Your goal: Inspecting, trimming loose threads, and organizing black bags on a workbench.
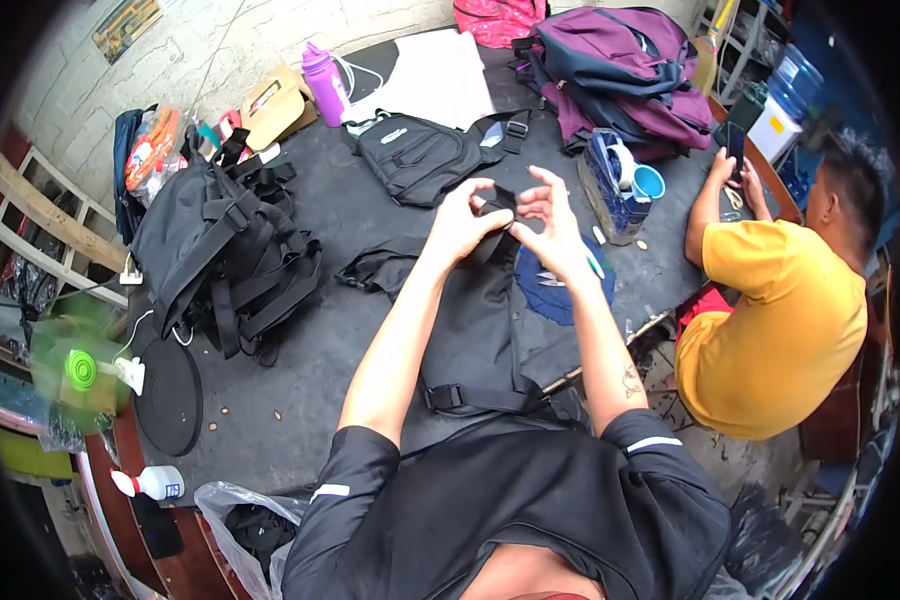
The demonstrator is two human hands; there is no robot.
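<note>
Over the middle of the black table, my left hand (460,222) pinches a black strap (502,200) between thumb and fingers. Close by on the right, my right hand (552,232) has its thumb against the same strap, its other fingers curled and raised. Part of the strap is hidden behind my thumbs. Below my hands a black bag (470,325) lies flat between my forearms, a side-release buckle (452,398) near its close end. Just beyond my hands rests a small black bag (415,155) with a zipped front.
Left stands a black backpack (225,235) with many straps, beside a blurred green fan (80,370). A spray bottle (155,483) is near the table's left edge. Farther back are a purple bottle (324,85) and purple backpack (620,60). At right sits a person in yellow (780,320), holding a phone.
</note>
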